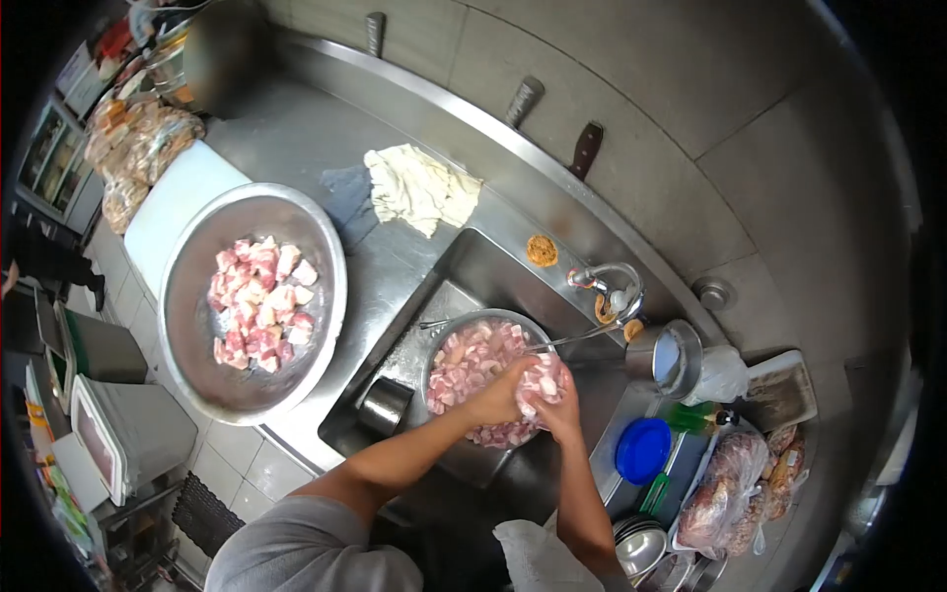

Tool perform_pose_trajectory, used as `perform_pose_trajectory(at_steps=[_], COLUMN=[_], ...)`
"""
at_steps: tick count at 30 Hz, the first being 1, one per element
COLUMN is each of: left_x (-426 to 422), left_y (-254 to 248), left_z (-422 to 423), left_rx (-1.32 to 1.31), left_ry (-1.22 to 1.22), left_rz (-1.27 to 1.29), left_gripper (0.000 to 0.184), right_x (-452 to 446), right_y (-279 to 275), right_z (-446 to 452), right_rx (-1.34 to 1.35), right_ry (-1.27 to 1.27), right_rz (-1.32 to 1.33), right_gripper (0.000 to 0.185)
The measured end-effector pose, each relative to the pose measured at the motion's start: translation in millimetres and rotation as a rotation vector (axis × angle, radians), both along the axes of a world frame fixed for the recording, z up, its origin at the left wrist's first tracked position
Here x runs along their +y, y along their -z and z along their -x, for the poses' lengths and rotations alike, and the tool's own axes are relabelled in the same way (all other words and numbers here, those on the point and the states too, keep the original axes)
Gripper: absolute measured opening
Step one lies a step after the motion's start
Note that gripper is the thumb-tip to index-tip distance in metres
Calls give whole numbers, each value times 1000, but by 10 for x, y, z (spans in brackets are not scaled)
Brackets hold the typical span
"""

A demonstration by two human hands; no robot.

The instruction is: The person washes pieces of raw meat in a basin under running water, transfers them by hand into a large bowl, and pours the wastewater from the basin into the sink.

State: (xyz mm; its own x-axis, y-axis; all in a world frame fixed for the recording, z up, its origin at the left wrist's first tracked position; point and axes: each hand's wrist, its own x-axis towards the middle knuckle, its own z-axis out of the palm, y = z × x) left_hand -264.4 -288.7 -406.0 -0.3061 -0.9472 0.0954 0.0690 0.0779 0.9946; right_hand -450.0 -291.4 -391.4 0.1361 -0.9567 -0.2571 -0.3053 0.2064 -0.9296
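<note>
Together, my left hand point(501, 398) and right hand point(560, 407) clasp meat point(540, 382) over the bowl point(491, 313), where a loosened grip could spill it into the sink point(406, 353).

From my end I'm counting two bare hands point(556, 408) up front and two bowls point(322, 247) with meat chunks point(258, 296) in them, way too many chunks to tally. Also seeing one sink point(501, 280), one faucet point(583, 279), three handles point(587, 150) near the wall, one pale cutting board point(180, 201), two cloths point(421, 187), one round blue lid point(643, 451).
</note>
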Motion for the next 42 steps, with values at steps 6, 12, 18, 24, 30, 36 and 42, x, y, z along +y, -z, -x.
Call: perform_pose_trajectory(at_steps=[6,12,18,24,30,36,42], left_x=[235,445,675,930,1194,1328,956], left_y=[-763,-1366,-2510,-2910,-2320,-2168,-2314], left_z=[-73,-404,-1738,-3383,-4557,-4194,-2831], left_rx=[-19,178,47,-148,-1076,-619,-382], left_ry=[90,55,-208,-474,-498,-813,-451], left_rz=[40,225,534,512,13,291,357], left_gripper=[97,94,87,94,81,40,34], right_x=[379,639,604,461,157,176,400], right_y=[-906,-1757,-2782,-3298,-3061,-2235,-763], right_z=[-172,-622,-1869,-3519,-3792,-2640,-954], right_rx=[-167,-31,-97,-144,275,272,331], right_ry=[127,119,-131,-425,-594,-501,-244], right_rz=[105,266,521,497,691,162,-159], right_gripper=[90,89,85,79,52,47,47])
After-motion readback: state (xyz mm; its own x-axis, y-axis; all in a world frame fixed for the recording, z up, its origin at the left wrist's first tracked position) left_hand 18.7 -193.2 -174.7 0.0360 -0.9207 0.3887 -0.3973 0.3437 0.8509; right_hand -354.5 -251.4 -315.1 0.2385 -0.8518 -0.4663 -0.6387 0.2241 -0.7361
